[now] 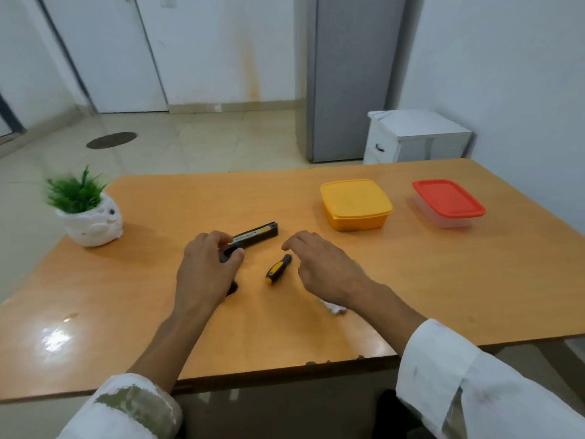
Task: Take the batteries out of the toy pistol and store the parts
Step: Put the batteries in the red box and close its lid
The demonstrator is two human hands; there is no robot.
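**Q:** What is nearest?

**A:** Two white sleeves at the bottom edge. Bare forearms reach from them over a table of smooth orange-brown laminate, with a glossy glare patch on its left.

**Q:** And the hands?

**A:** The left grip is curled round the middle of a black toy pistol, with thumb and fingers closed near the trigger. The barrel carries a yellow label and points away and to the right, along the table. The butt shows beneath the palm. The right grip hovers just right of the pistol, fingers loose, holding nothing. Between the hands lies a short screwdriver with a yellow-and-black handle, touching neither. A small white scrap lies beside the right wrist, too blurred to identify.

**Q:** Further off?

**A:** To the right, well apart from the pistol, stands a square yellow plastic box with its lid on. Right of it is a clear box with a red lid. At the far left is a white ceramic pot holding a green leafy plant. Behind the table are pale floor tiles, a round dark drain cover, a grey refrigerator, a small white cabinet and white walls.
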